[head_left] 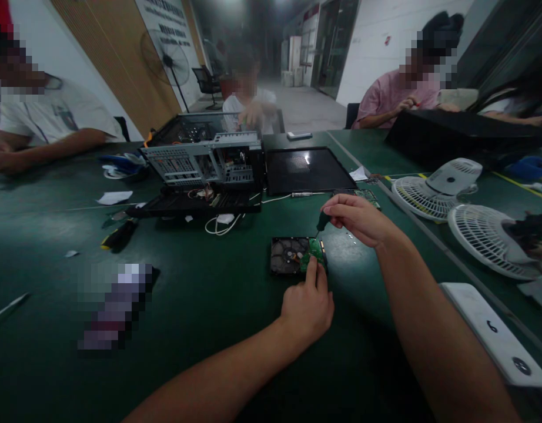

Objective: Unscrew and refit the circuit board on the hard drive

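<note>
A hard drive [293, 259] lies flat on the green table, its underside up with a green circuit board [314, 248] at the right end. My left hand [307, 302] presses the extended index and middle fingers onto the board and the drive's near edge, with the other fingers curled in. In my right hand [354, 217] is a screwdriver [323, 222] with a dark handle, pinched between the fingers. Its thin shaft slants down, and the tip meets the far edge of the board. Small bits, perhaps screws [351, 238], lie right of the drive.
Beyond the drive stands an opened computer case [204, 164] with a black panel [308, 170] beside it. White fan parts [434, 191] and a white device marked 6 [491, 329] lie right. A phone [119, 305] and pliers [117, 236] lie left. Several people sit around the table.
</note>
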The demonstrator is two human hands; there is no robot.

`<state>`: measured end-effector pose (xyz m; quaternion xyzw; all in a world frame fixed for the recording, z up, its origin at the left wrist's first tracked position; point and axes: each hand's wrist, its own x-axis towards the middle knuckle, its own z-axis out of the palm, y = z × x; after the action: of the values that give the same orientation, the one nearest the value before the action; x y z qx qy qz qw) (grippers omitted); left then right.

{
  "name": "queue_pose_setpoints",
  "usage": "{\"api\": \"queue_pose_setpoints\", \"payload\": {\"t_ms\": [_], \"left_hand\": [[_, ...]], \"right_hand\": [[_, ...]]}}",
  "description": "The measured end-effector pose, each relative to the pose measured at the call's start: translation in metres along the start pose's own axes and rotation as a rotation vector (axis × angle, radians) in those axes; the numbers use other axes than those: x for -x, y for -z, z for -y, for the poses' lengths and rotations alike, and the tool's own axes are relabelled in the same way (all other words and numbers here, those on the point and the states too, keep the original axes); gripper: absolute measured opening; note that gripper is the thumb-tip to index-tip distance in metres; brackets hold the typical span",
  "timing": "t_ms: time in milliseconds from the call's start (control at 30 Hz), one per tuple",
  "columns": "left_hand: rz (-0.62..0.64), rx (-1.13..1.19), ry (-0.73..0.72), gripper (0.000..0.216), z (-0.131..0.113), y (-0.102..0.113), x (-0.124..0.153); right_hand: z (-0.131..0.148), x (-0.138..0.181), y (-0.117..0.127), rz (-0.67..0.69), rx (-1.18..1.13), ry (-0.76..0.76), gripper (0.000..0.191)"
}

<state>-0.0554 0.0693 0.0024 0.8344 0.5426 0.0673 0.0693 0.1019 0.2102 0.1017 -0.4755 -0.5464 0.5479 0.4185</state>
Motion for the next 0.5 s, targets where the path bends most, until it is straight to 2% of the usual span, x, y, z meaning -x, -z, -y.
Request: {"api": "queue_pose_setpoints", "payload": {"t_ms": [167, 500], "left_hand": [[0.002, -0.007, 0.005, 0.064, -0.0001, 0.0, 0.0002], [-0.021, -0.004, -0.004, 0.065, 0.0007, -0.0044, -0.0003]], "right_hand": [[0.002, 0.0018, -0.0049, 0.005, 0.02, -0.006, 0.017], [0.0061, 0.0053, -0.0094, 0.123, -0.016, -0.071, 0.026]]}}
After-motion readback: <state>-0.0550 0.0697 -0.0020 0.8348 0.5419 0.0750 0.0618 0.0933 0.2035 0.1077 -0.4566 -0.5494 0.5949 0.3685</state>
